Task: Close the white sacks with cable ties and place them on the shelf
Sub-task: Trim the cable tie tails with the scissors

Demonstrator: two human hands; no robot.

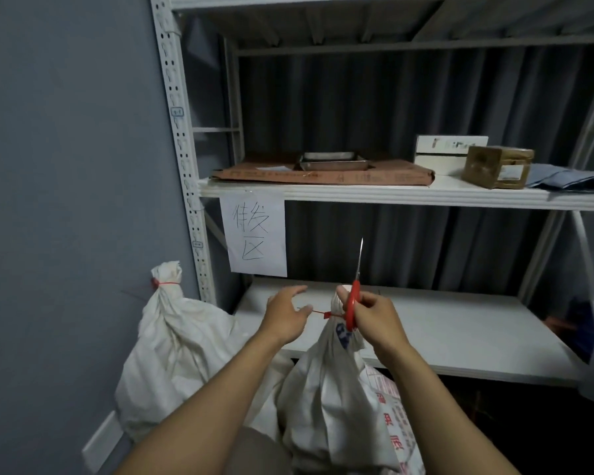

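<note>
A: Since the shelf [391,195] fills most of the view, start there. What's on it?

B: Mid level has a flat cardboard piece [323,174] w/ a metal tray [333,161] on it, and boxes far right. Lower board [460,334] is bare in front of the hands, so that looks like the drop spot. Paper sign [254,231] hangs off the mid edge.

A: And the sacks?

B: Two white ones, both on the floor, not on the shelf yet. Left sack [172,351] sits against the wall, neck already cinched w/ a red tie. Near sack [340,406] is centre, right under the hands, neck bunched, red cable tie [323,314] round it w/ the tail sticking left.

A: Hands?

B: Left hand [285,317] is at the tie's tail, fingers loosely curled, thumb and forefinger closing on it; can't tell if it's fully pinched. Right hand [371,313] is clamped on red scissors [354,303] at the sack's neck, blades together, pointing up.

A: So the step is finishing the tie?

B: Prob yes. My read: pull the tail hard left while the right hand braces the neck, so the bunch can't slip. Then, if trimming, snip close to the tie head, blades kept off the fabric. Tips angled away from the face too.

A: Then lift?

B: Grab below the tie, not by it.
</note>
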